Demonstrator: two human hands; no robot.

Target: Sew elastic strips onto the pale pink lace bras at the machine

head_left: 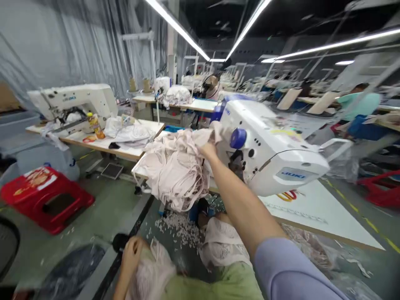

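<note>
At left, a red stool stands near a tabletop bearing a sewing machine and a yellow-capped bottle; grey curtains hang behind, strip lights overhead.

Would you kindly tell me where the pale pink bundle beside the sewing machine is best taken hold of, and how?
Probably by the bunched fabric along the top of the pale pink bundle, from above on the near side; its front droops in loose, looping straps that might snag.
</note>
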